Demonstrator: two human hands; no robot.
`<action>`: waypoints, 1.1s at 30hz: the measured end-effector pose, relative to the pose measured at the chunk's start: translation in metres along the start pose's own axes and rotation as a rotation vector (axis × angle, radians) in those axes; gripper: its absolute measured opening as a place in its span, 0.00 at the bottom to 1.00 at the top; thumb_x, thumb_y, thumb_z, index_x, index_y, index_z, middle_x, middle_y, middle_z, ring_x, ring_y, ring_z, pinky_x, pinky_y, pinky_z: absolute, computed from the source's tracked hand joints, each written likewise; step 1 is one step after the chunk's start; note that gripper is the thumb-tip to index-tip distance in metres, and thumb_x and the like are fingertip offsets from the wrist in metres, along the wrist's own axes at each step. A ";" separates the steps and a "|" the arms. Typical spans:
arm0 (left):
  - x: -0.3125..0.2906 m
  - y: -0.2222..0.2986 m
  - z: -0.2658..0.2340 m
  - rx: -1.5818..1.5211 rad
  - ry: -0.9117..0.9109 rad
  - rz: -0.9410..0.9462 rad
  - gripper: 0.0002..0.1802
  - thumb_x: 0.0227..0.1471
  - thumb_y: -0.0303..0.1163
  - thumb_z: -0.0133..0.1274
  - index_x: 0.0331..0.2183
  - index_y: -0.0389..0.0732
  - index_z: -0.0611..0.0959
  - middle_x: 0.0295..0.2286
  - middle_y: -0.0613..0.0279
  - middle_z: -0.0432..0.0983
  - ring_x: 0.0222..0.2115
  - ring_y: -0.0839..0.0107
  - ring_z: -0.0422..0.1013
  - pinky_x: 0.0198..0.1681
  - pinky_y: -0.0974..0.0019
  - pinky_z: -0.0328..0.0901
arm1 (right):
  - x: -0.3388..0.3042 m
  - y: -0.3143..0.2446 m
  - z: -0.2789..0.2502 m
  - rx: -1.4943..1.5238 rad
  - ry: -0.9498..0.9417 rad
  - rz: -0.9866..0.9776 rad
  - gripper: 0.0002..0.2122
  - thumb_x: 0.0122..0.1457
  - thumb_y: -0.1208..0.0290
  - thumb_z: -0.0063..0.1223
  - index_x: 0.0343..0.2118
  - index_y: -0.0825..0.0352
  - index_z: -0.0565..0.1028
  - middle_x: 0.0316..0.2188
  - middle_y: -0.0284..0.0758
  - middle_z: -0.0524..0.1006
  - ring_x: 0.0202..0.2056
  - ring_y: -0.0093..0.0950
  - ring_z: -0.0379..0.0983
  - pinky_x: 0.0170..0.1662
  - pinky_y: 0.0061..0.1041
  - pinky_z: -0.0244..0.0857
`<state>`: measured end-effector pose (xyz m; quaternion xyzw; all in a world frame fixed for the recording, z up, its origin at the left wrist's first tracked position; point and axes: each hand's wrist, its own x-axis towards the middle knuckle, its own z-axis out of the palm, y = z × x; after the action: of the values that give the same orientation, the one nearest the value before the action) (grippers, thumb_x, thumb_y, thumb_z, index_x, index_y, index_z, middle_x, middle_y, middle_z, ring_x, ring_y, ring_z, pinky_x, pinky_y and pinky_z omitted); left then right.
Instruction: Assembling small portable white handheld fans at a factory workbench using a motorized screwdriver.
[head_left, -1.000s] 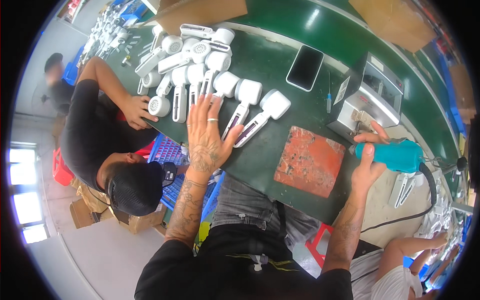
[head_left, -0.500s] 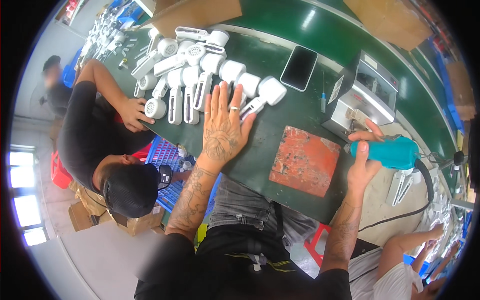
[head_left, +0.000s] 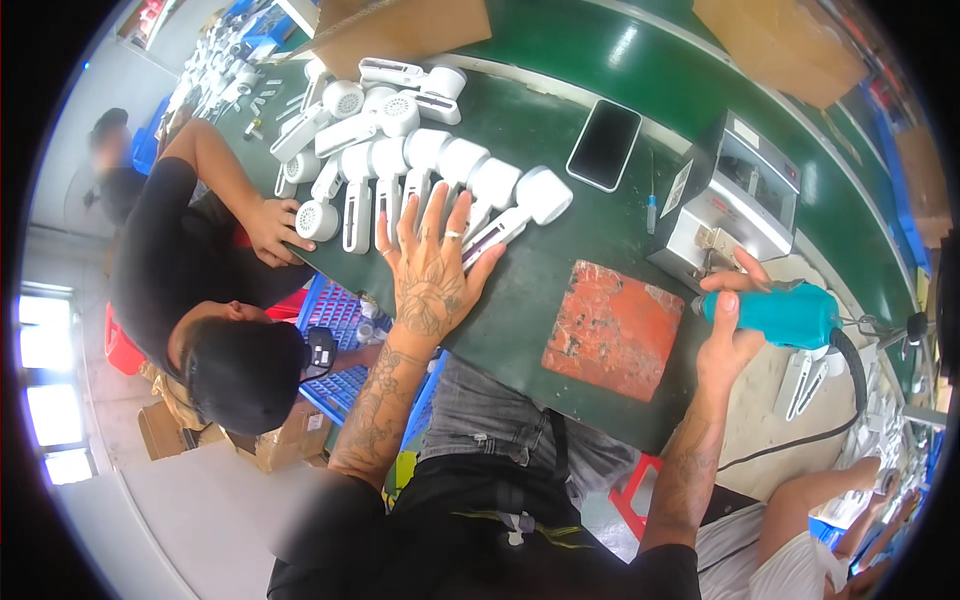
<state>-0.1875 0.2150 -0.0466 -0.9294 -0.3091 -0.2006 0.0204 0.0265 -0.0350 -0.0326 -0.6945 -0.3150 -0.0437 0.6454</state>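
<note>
My left hand (head_left: 432,285) lies palm down with its fingers spread, the fingertips over the slotted handles of a row of white handheld devices (head_left: 425,150). These have round heads, some with grilles, and sit side by side on the green table. Whether the fingertips press on the handles is hard to see. My right hand (head_left: 728,345) is wrapped around a teal corded power tool, which looks like an electric screwdriver (head_left: 785,314). Its nose points left, above the right edge of a worn red square pad (head_left: 613,330).
Behind the pad stand a grey screw-feeder-like machine (head_left: 735,190), a small blue-handled screwdriver (head_left: 652,215) and a phone (head_left: 604,145). A co-worker's hand (head_left: 277,232) rests at the table's left edge, above a blue crate (head_left: 340,300). A black cord (head_left: 855,375) hangs from the teal tool.
My left hand has drawn slightly toward me and left, its fingers spreading wider. The white devices under it now stand in a more even row. My right hand and the tool hardly moved.
</note>
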 end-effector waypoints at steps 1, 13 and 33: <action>-0.004 -0.001 0.000 0.001 0.002 -0.001 0.38 0.55 0.52 0.60 0.62 0.48 0.71 0.64 0.60 0.59 0.65 0.49 0.53 0.68 0.36 0.37 | 0.000 0.000 0.001 0.005 0.004 0.019 0.19 0.64 0.54 0.55 0.39 0.72 0.75 0.35 0.39 0.80 0.53 0.35 0.69 0.54 0.39 0.62; -0.002 -0.051 0.006 -0.046 -0.007 0.015 0.36 0.54 0.55 0.60 0.58 0.47 0.74 0.65 0.62 0.59 0.68 0.55 0.49 0.68 0.31 0.30 | 0.002 -0.002 0.003 0.012 0.035 -0.003 0.21 0.63 0.54 0.58 0.38 0.72 0.73 0.40 0.41 0.80 0.43 0.29 0.73 0.50 0.34 0.66; -0.006 -0.009 0.008 -0.230 0.065 0.151 0.28 0.51 0.35 0.63 0.55 0.51 0.77 0.58 0.61 0.67 0.64 0.56 0.58 0.68 0.44 0.43 | -0.001 -0.001 0.004 0.031 0.252 -0.144 0.42 0.62 0.36 0.48 0.59 0.80 0.63 0.33 0.41 0.77 0.33 0.27 0.70 0.39 0.26 0.62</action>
<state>-0.1942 0.2197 -0.0575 -0.9393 -0.2123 -0.2626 -0.0612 0.0232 -0.0315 -0.0327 -0.6490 -0.2809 -0.1718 0.6858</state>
